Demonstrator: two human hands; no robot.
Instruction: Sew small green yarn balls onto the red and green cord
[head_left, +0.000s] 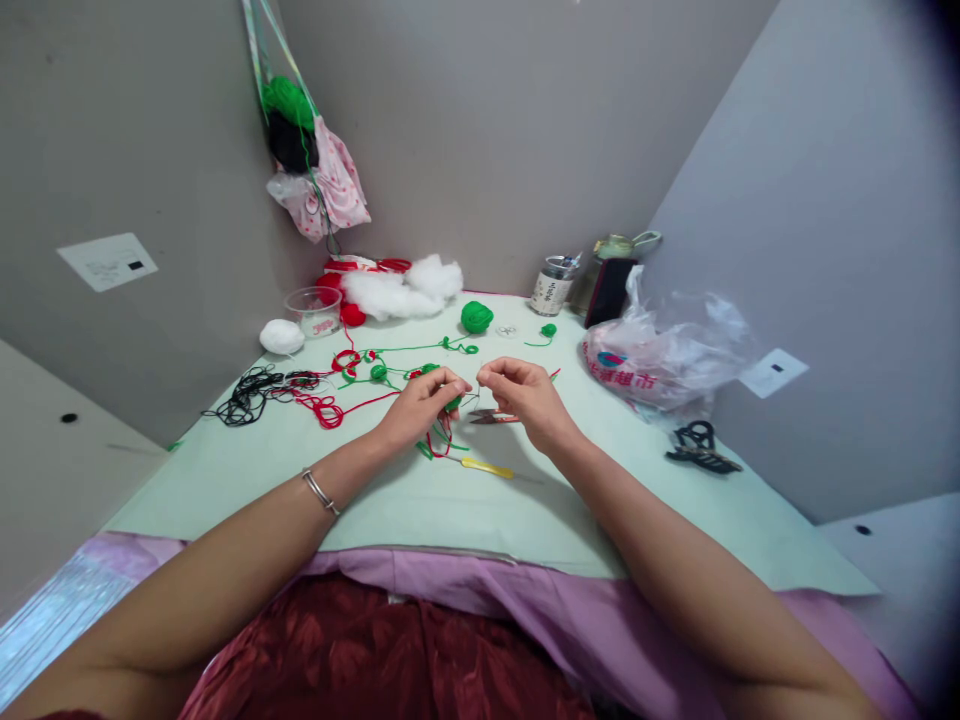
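Note:
My left hand (426,400), with a silver bangle on its wrist, is closed on a small green and red crocheted piece (453,403). Red and green yarn tails hang below it. Close by on the right, my right hand (521,395) is pinched; a thin dark thread runs between the two hands, and what its fingertips grip is too small to make out. Scissors (489,417) with orange handles lie partly under my right hand. A crochet hook with a yellow handle (487,468) rests on the table just below the hands.
Black yarn (251,395) and red yarn (324,408) lie left on the table (375,510). White stuffing (405,288), a green yarn ball (477,317) and a pen jar (553,287) stand behind. A plastic bag (652,350) and black hair clip (700,448) are right.

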